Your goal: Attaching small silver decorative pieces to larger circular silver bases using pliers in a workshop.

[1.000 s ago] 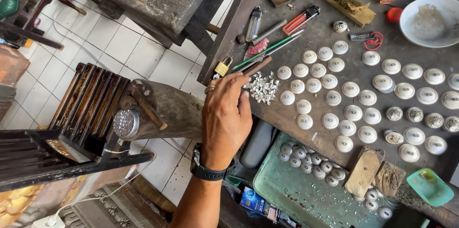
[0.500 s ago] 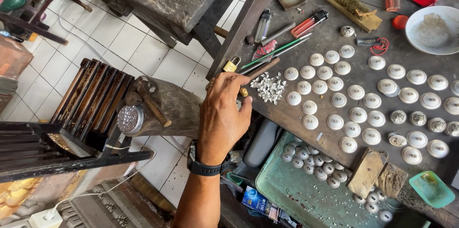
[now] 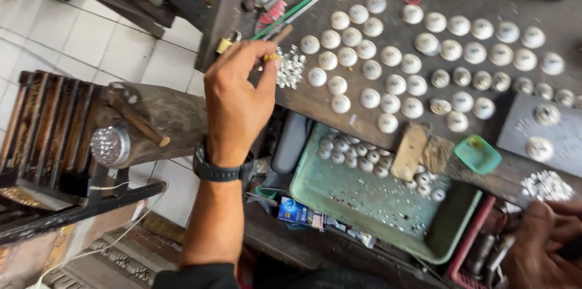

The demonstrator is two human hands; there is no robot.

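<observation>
Head view: my left hand (image 3: 237,104), centre frame, pinches a small yellowish piece (image 3: 271,57) at its fingertips beside the silver bits pile (image 3: 290,68) on the table (image 3: 424,34). Picking step, I judge; next needs steady placement. Right hand (image 3: 548,246), lower right, curled, grip unclear.

The left hand (image 3: 237,98) pinches a small brass piece (image 3: 271,57) beside a heap of silver bits (image 3: 291,68) on the surface (image 3: 424,40), near rows of white domes (image 3: 388,56).

A loose heap of small silver bits (image 3: 290,68) lies on the dark workbench (image 3: 315,100).
</observation>
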